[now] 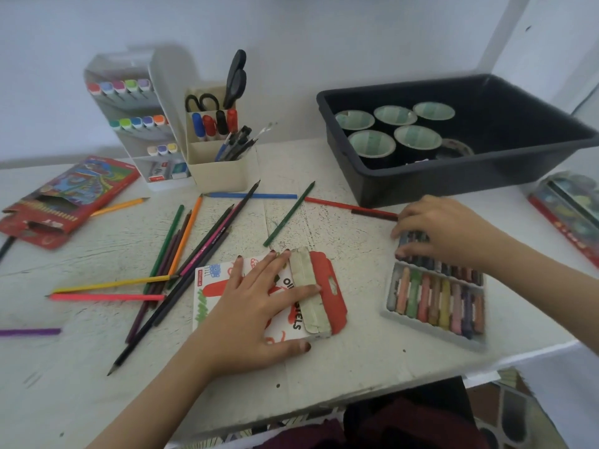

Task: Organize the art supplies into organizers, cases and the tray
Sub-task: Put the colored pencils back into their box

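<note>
My left hand [259,306] lies flat, fingers spread, on the white and red oil pastel box [327,286], whose end flap is open. My right hand [444,231] reaches over the far row of the grey pastel insert tray [434,299], fingertips curled onto the dark pastels [418,238] there. The near row holds several pastels in mixed colours. Several coloured pencils [188,251] lie scattered on the table to the left. A red coloured pencil case [61,202] lies open at the far left.
A black bin [460,179] with paint cups stands at the back right. A beige desk organizer [217,163] holds scissors, markers and pens, beside a marker stand [136,115]. Another red case [570,212] sits at the right edge. Loose blue, green and red pencils lie before the bin.
</note>
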